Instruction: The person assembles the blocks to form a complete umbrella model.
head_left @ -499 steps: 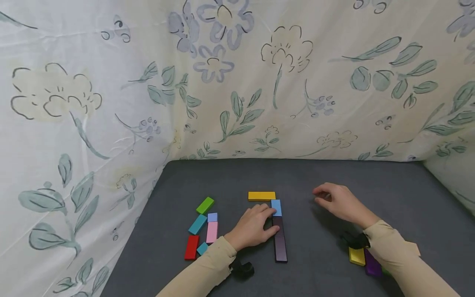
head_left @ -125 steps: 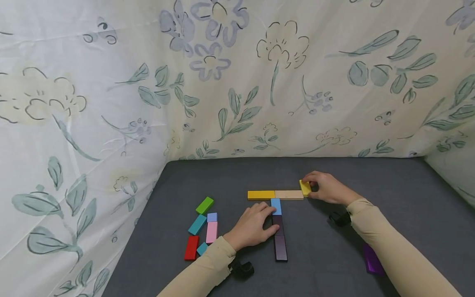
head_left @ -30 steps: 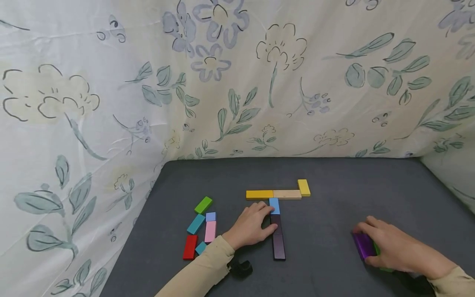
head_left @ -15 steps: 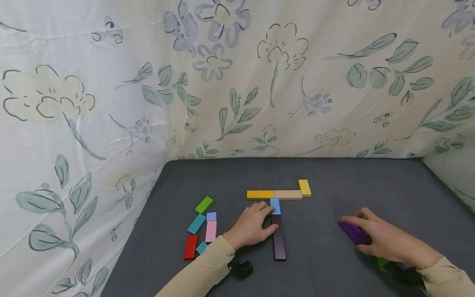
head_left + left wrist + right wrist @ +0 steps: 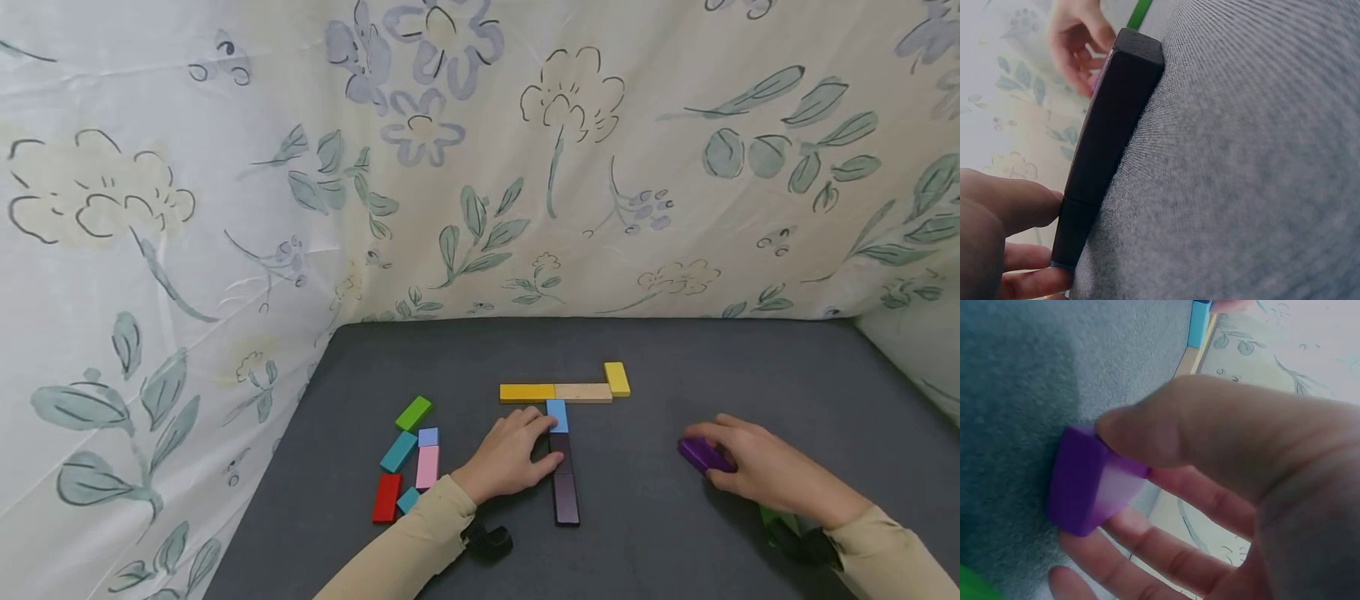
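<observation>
My right hand (image 5: 772, 467) pinches a purple block (image 5: 705, 455) between thumb and fingers, at the table's right side. In the right wrist view the purple block (image 5: 1091, 481) is tilted, thumb on one side and fingers on the other. My left hand (image 5: 506, 458) rests by a column of two dark blocks (image 5: 566, 498) and a light blue block (image 5: 557, 416). Its thumb touches a dark block and its fingertips touch the blue one. Across the column's far end lie an orange-yellow block (image 5: 527, 393) and a plain wood block (image 5: 583, 393), with a yellow block (image 5: 617, 379) at their right end.
Left of my left hand lie a green block (image 5: 414, 412), a teal block (image 5: 399, 452), a red block (image 5: 387, 498), a pink block (image 5: 427, 467) and smaller blue pieces. Another green block (image 5: 778, 518) is partly hidden under my right wrist. A floral cloth (image 5: 480, 167) hangs behind the table.
Since the oldest frame, the plain wood and yellow blocks have joined the far row. My right hand has picked up the purple block and carried it leftward. My left hand has stayed put.
</observation>
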Demonstrator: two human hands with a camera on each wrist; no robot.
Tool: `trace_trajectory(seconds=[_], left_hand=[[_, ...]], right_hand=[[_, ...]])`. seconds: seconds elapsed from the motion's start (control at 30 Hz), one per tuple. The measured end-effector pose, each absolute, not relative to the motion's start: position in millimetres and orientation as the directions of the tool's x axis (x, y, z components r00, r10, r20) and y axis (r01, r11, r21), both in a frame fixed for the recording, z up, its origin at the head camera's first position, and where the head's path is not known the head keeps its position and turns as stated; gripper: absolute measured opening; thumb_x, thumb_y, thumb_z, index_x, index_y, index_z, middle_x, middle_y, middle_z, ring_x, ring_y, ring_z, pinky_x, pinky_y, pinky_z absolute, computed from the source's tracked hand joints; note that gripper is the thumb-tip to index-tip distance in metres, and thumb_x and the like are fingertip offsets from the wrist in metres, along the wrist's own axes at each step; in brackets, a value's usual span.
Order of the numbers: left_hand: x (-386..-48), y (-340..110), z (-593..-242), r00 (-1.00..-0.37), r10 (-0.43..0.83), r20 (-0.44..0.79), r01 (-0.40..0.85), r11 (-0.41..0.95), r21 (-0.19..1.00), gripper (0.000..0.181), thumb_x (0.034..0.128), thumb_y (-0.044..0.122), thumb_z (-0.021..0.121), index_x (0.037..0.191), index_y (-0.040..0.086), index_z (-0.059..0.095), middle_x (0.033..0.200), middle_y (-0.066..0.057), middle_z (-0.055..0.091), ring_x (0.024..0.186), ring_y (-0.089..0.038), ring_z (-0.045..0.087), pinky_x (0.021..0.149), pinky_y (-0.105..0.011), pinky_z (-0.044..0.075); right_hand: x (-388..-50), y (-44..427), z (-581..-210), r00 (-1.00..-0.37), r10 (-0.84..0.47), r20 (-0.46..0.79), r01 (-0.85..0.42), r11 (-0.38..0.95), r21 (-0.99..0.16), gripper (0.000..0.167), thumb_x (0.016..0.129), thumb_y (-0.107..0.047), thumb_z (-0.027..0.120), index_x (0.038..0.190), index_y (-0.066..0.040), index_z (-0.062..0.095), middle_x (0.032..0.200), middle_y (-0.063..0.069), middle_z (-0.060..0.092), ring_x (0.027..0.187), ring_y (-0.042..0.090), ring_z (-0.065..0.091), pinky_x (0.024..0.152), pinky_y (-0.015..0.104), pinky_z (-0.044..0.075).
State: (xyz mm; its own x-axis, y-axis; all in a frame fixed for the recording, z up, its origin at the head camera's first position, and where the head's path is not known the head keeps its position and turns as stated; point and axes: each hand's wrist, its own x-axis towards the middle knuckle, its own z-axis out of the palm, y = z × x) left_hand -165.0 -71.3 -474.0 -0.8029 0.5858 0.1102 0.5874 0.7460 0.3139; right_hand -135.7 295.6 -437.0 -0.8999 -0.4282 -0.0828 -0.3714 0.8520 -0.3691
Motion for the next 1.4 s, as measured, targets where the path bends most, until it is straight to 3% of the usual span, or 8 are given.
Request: trace_trajectory(seconds=[0.43,0.6,1.4], left_hand=[[-159,-70,-474,-0.805,0.579,0.131,0.587,0.744,0.318,0.048,0.1018,0.044,0.065,0.141,0.016,0.064,0.126,0.000,0.064,0.112,-0.016,0.058,0.093,-0.034,0.049],[-159,-71,-476,-0.807,0.574,0.138,0.585,0.748,0.314,0.048,0.1018,0.043,0.065,0.141,0.016,0.064,0.126,0.000,0.064,0.112,-0.016,0.058,0.094,-0.035,0.049],[-162,-67,-475,-0.808,0.577,0.119,0.582,0.750,0.314,0.050,0.1014,0.045,0.065,0.143,0.017,0.063,0.128,0.000,0.064,0.112,-0.016,0.057,0.094,-0.034,0.050]], right_hand=[[-173,282,-430,-0.890,-0.454,0.041,-0.438,0.826,-0.355,0.052,0.084,-0.010,0.082,0.133,-0.005,0.067,0.111,0.010,0.066,0.077,0.011,0.051,0.062,0.025,0.042],[-191,272,-429,-0.890,-0.449,0.078,-0.444,0.814,-0.375,0.051,0.085,-0.009,0.082,0.133,-0.004,0.067,0.107,0.008,0.065,0.081,0.014,0.054,0.064,0.028,0.044],[-274,231,-420,-0.899,-0.430,0.084,-0.423,0.802,-0.421,0.055,0.091,-0.009,0.075,0.143,-0.002,0.059,0.110,0.019,0.063,0.086,0.024,0.060,0.072,0.038,0.053]])
